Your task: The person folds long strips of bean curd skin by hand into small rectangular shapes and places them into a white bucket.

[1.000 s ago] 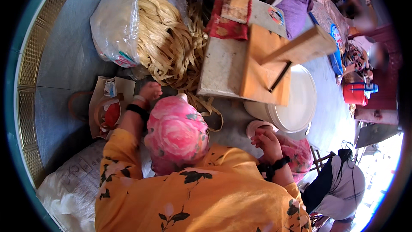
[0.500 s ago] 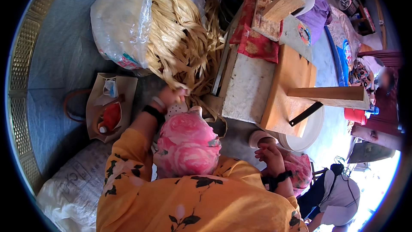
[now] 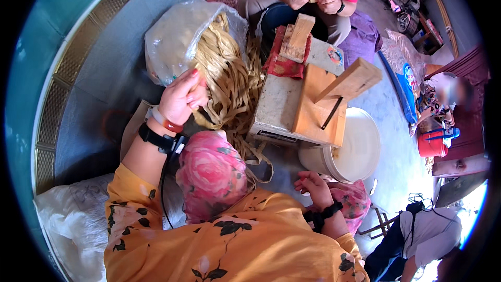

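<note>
My left hand is raised beside the heap of long, flat tan strips. Its fingers are closed, and they appear to pinch a tan strip, mostly hidden by the hand. The strips spill from a clear plastic bag toward my knees. My right hand hovers above my right knee, fingers loosely bent and apart, holding nothing visible. Closest to it is a white bucket. Ahead stands a pale box-like stand bearing a wooden board with an upright post and a dark blade-like strip.
Across from me sits a person whose hands hold a small tan piece over a dark bucket. A white sack lies at my left. At the lower right another person bends over. A red bucket stands farther right.
My left hand has risen away from my knee, up and left beside the strips. My right hand stays near my right knee. The view has shifted, showing more of the person opposite.
</note>
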Tool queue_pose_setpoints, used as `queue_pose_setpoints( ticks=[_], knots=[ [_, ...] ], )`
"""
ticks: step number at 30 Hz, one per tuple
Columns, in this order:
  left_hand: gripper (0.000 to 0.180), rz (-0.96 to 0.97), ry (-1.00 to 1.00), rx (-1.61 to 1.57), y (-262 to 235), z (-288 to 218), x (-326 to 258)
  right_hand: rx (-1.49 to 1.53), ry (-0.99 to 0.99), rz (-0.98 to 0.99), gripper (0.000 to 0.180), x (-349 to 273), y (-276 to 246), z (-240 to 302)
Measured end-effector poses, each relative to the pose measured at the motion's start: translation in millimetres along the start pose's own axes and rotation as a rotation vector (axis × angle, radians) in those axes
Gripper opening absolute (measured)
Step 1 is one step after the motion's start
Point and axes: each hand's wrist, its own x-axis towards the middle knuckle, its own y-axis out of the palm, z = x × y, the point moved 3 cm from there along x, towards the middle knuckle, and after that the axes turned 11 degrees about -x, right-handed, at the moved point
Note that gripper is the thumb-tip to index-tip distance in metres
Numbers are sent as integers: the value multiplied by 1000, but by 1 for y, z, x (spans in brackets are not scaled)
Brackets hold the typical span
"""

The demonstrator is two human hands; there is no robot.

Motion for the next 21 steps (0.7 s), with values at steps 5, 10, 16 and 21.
queue_pose_setpoints(
  ticks=[5, 10, 16, 21],
  knots=[
    [25, 468, -97, 87, 146, 43, -59, -17, -205, 52, 38, -35, 7, 45],
    [29, 442, -156, -5, 187, 113, -99, 97, -705, 242, 59, -91, 54, 115],
    [46, 199, -13, -520, 166, 86, -74, 77, -559, 296, 30, -105, 26, 86],
    [28, -94, 338, -659, 114, 21, -52, -20, -343, 420, 29, -114, -12, 79]
  ],
)
